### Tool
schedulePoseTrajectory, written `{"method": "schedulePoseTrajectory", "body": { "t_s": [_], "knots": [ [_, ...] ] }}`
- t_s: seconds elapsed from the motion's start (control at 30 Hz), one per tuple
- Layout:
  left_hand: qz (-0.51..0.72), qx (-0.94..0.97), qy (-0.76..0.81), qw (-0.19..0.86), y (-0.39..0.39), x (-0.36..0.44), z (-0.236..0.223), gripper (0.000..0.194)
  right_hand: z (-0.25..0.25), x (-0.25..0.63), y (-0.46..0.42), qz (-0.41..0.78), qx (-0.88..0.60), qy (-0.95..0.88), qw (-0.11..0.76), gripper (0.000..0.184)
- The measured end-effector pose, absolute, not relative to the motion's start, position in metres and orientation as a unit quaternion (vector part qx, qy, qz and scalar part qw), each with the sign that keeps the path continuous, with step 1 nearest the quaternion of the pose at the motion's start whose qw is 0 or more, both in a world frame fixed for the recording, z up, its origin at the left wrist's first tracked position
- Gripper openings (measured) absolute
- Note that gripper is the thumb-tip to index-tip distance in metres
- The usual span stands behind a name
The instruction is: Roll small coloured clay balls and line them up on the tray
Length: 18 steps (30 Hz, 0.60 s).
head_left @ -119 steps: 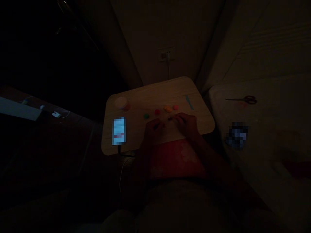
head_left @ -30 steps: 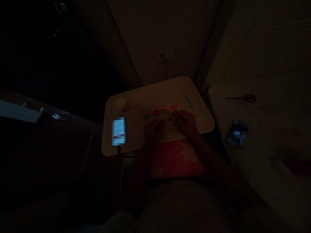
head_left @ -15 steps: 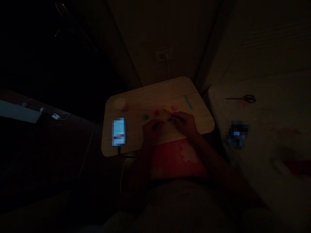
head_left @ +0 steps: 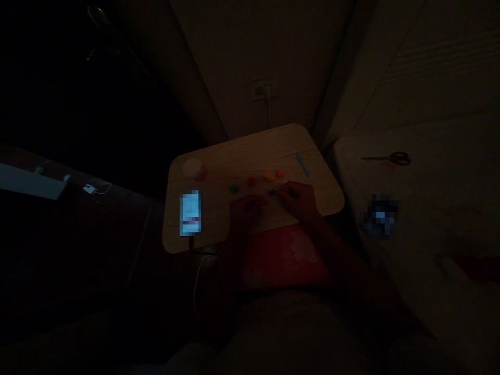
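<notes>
In dim light, my right hand (head_left: 299,200) is closed, its fingertips pinched on a small dark lump (head_left: 272,192) just above the wooden table (head_left: 219,224). My left hand (head_left: 246,208) faces it with curled fingers; whether anything is in them is too dark to make out. Beyond my hands lie a green lump (head_left: 233,188), a red lump (head_left: 251,181), a yellow-orange lump (head_left: 269,177) and a pink lump (head_left: 280,173), which look like modelling clay. A thin blue strip (head_left: 302,164) rests farther right.
A lidded tub (head_left: 193,169) stands at the table's back left, with a lit phone (head_left: 190,213) in front of it. Scissors (head_left: 386,158) and a blurred-out device (head_left: 380,216) lie on the pale surface at right. A wall socket (head_left: 263,88) holds a plug.
My right fingertips have shifted slightly down and left, with the dark lump now at their tips. The left fingers have moved a little. The yellow-orange lump shows more fully.
</notes>
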<state>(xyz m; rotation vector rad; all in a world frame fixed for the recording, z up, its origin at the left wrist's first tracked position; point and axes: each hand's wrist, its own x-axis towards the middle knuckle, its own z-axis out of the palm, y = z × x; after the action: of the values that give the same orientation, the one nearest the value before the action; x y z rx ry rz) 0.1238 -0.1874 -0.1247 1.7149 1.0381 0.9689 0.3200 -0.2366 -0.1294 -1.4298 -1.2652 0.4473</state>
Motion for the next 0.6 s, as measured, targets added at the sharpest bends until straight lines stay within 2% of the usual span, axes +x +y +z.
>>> {"method": "schedulePoseTrajectory", "body": {
  "t_s": [0.13,0.33,0.6],
  "knots": [
    [0.386,0.679,0.439,0.445,-0.1884,0.1244,-0.1246,0.010,-0.1268,0.3201,-0.2367,0.198,-0.594,-0.546,0.557,0.030],
    [0.398,0.725,0.404,0.393,-0.1825,0.1225,-0.1252,0.011,-0.1315,0.3218,-0.2345,0.199,-0.570,-0.568,0.559,0.023],
    [0.431,0.731,0.372,0.375,-0.1794,0.1219,-0.1298,0.028,-0.1299,0.3235,-0.2334,0.165,-0.544,-0.590,0.574,0.027]
  ]
}}
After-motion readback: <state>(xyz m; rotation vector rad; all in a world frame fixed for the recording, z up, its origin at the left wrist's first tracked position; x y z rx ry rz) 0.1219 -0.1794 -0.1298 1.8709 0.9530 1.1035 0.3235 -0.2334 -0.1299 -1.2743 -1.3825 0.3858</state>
